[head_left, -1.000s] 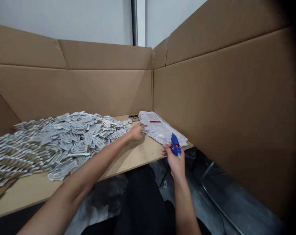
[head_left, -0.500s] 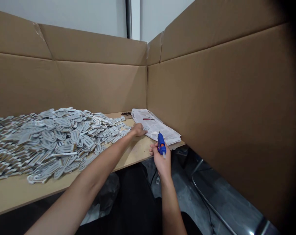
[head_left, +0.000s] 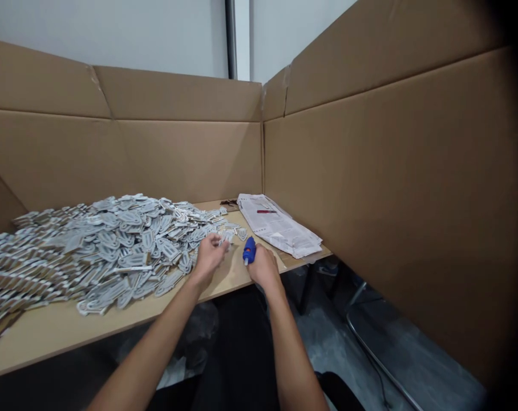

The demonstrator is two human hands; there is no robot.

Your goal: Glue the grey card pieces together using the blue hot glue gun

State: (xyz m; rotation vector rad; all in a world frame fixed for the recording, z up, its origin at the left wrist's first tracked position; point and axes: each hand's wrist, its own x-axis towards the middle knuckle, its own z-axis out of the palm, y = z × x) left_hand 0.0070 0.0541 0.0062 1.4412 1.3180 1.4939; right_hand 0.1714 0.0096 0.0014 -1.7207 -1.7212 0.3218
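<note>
Pinching 1 small grey piece (head_left: 226,237) in the left hand (head_left: 209,256), right hand (head_left: 264,266) gripping a blue glue gun (head_left: 250,250) just beside it, so probably a gluing step, which calls for steady aim.

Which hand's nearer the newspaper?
Right. The right hand, holding the blue glue gun, is just short of the newspaper; the left hand is farther left, by the gray pile.
</note>
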